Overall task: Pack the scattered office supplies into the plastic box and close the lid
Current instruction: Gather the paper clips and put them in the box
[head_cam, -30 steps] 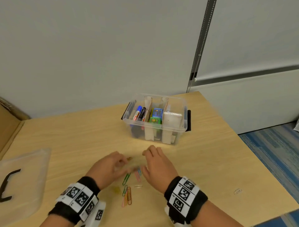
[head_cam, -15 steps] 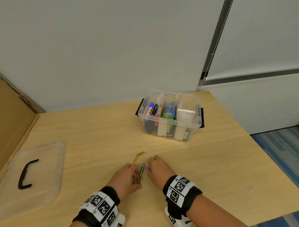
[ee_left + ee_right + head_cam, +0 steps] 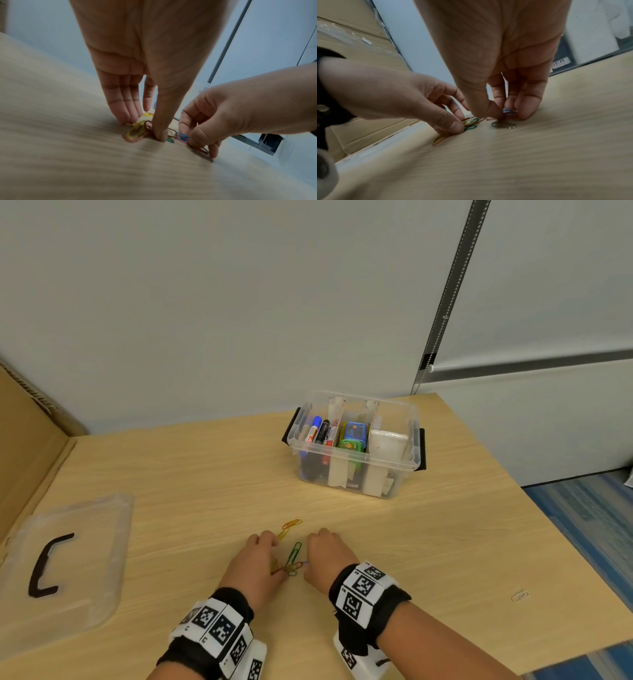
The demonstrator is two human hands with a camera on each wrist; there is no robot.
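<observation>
Coloured paper clips lie bunched on the wooden table between my two hands. My left hand pinches a yellow and orange cluster between thumb and fingertips, pressed to the table. My right hand pinches blue and red clips between thumb and fingers. A grey clip lies flat just in front of its thumb. Two orange and yellow clips lie apart, just beyond my left fingers. The clear plastic box stands open farther back, holding markers and other supplies.
The clear lid with a black handle lies flat at the left, beside a cardboard panel. One pale clip lies alone near the table's right edge. The floor drops away at the right.
Both hands drew back toward me, raking the clips into a tight bunch. Two orange and yellow clips stayed behind farther out. The head view shifted left, showing more of the lid.
</observation>
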